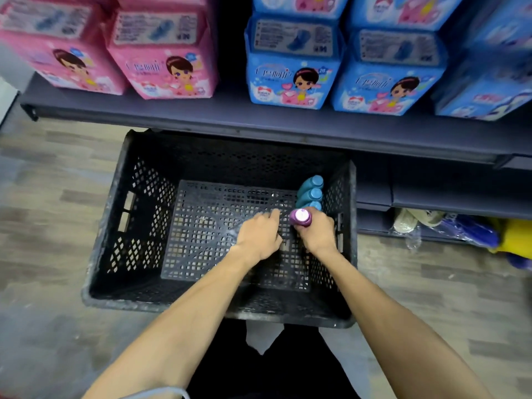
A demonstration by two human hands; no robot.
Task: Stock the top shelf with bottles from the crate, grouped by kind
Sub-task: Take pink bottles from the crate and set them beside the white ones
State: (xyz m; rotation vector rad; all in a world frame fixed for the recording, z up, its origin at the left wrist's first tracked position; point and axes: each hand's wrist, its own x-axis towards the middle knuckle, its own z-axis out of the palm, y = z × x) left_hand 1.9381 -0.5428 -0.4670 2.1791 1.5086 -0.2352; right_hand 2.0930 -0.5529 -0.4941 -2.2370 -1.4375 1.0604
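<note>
Right hand (318,234) around half-hidden purple bottle (300,217)

Purple bottle (300,218) body hidden under right hand (318,234); blue packs (489,82) at right edge cut off, blurred.

A black crate (121,208) with a lattice of small square and diamond holes holds three teal-blue bottles (311,192) and a purple bottle (300,218) with a pale, glare-washed cap, possibly white. The dark grey shelf (201,110) carries pink packs (169,70) and blue packs (290,79) printed with a cartoon girl. The floor (51,174) is grey-brown wood grain.
</note>
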